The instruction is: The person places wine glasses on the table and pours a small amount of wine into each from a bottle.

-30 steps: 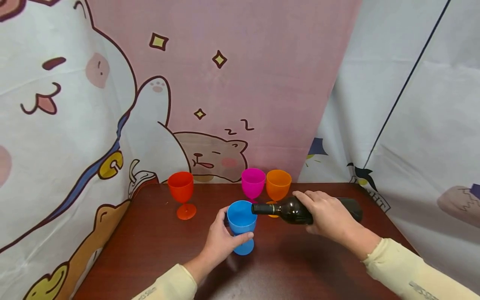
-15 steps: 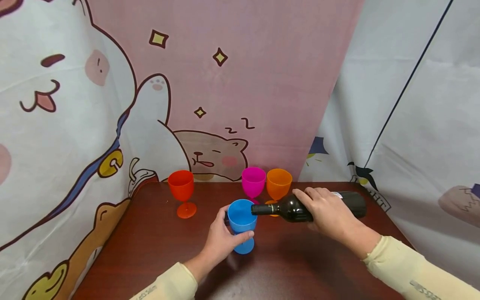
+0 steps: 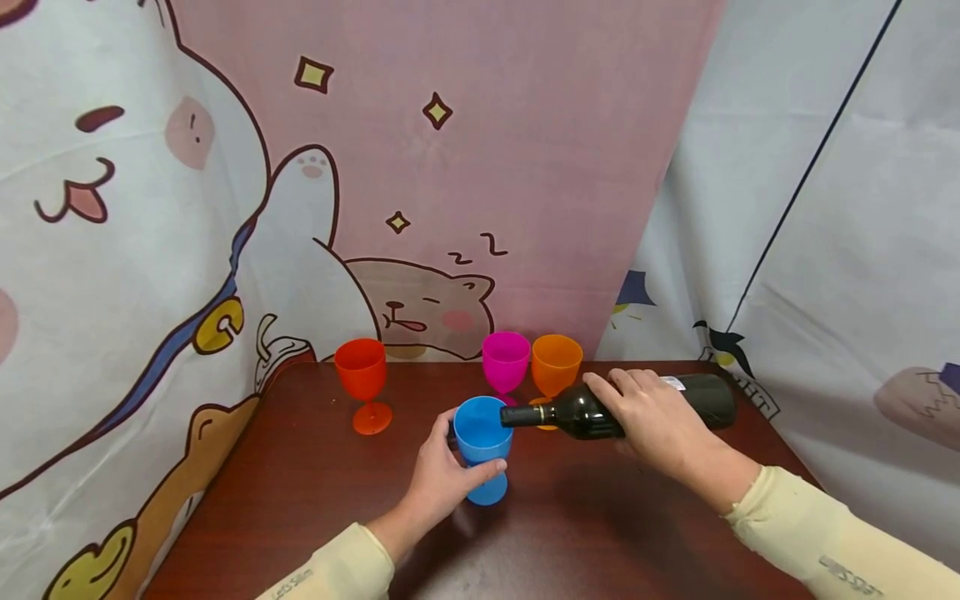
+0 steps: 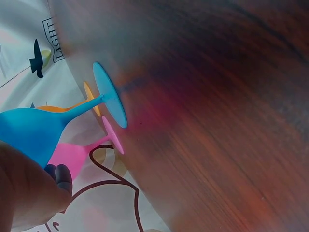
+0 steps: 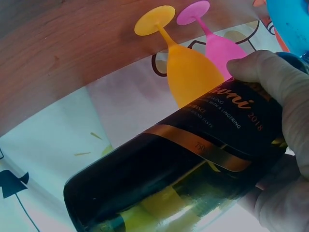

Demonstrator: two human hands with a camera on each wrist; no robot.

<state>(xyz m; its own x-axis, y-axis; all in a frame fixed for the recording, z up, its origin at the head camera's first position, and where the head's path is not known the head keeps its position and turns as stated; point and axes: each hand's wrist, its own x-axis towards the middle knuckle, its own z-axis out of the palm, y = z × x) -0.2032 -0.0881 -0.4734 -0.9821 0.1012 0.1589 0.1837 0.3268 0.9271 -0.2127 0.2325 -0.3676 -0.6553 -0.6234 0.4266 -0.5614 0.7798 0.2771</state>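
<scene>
My left hand (image 3: pixel 445 472) grips the bowl of a blue plastic goblet (image 3: pixel 483 425), thumb across its near side. In the left wrist view the blue goblet's foot (image 4: pixel 110 95) shows against the table. A dark wine bottle (image 3: pixel 588 414) is held by my right hand (image 3: pixel 651 417), which wraps round its body from above. The bottle lies almost level, base a little higher, with its mouth over the right rim of the blue goblet. Its dark label and copper band (image 5: pixel 198 147) show in the right wrist view.
Behind the hands stand a magenta goblet (image 3: pixel 506 362) and an orange goblet (image 3: pixel 557 367), side by side. A red goblet (image 3: pixel 362 371) stands at the back left of the brown table (image 3: pixel 315 500). Cartoon-printed cloth (image 3: pixel 555 167) hangs along the table's back and sides.
The base end of the bottle has risen slightly, tilting its mouth further down at the blue goblet. My left hand and the goblet stay practically in place.
</scene>
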